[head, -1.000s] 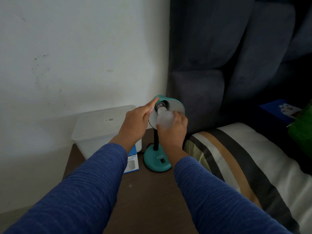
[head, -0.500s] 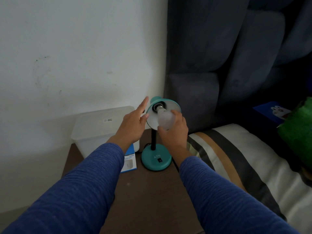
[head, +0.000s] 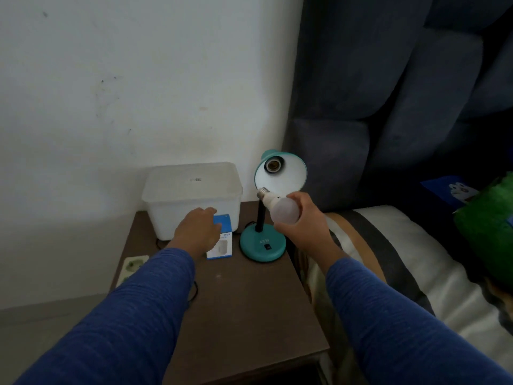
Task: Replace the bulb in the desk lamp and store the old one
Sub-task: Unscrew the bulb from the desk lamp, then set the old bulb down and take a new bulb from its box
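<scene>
A teal desk lamp (head: 262, 245) stands at the back right of a dark wooden bedside table (head: 238, 315). Its shade (head: 288, 173) faces me and the socket (head: 274, 164) is empty. My right hand (head: 305, 226) grips a white bulb (head: 281, 208) just below the shade, its metal screw base pointing up and left. My left hand (head: 198, 232) reaches over a blue and white bulb box (head: 222, 244) lying flat in front of a translucent white plastic tub (head: 191, 198). Its fingers lie on the box's far end; whether they grip it is hidden.
A white wall rises behind the table. A black cord (head: 194, 291) trails off the table's left side toward a power strip (head: 130, 269) on the floor. A striped pillow (head: 388, 262) and dark blue headboard (head: 388, 93) lie to the right.
The bulb has come out of the socket in my right hand and moved down. My left hand let go of the shade and dropped to the bulb box.
</scene>
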Motion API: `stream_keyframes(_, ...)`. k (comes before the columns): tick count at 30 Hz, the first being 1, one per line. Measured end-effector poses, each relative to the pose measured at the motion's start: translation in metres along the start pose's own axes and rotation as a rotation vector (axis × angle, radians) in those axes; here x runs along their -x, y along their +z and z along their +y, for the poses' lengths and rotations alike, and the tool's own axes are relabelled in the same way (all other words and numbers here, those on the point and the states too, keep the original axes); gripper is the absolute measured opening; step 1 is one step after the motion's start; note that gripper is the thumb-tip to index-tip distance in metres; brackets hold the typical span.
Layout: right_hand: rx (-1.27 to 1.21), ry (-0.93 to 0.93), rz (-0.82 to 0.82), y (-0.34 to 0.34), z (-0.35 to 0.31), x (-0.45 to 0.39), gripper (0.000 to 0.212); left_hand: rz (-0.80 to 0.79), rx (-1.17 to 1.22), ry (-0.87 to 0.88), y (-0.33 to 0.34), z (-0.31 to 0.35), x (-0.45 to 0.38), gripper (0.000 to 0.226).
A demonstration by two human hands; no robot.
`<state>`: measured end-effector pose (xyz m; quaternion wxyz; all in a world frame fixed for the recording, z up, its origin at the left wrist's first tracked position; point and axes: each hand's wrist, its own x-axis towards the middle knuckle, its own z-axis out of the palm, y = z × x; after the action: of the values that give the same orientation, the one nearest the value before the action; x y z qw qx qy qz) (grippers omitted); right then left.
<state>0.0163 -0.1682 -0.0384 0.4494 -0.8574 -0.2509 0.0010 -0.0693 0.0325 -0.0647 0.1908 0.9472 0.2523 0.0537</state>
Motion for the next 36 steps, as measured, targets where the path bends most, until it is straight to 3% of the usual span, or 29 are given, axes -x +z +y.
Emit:
stream_keyframes(7,-0.065,0.007,-0.271,0.017,0.02,0.009,0.064,-0.023,0.033,-0.036,0.031,-0.025,0.01,0.053)
stream_keyframes(12,-0.079,0.048,-0.408,0.046,0.043,0.005,0.067,0.069,0.081,-0.039,0.05,-0.044,0.005,0.049)
stream_keyframes(20,-0.103,0.169,-0.614,0.096,0.09,-0.016,0.072,0.196,0.08,0.146,0.073,-0.069,-0.02,0.058)
stream_keyframes(28,-0.078,0.178,-0.67,0.121,0.11,-0.028,0.077,0.234,0.087,0.192,0.095,-0.083,-0.031,0.047)
stream_keyframes(36,0.035,0.075,-0.645,0.129,0.109,-0.028,0.081,0.278,0.195,0.179,0.095,-0.083,-0.035,0.039)
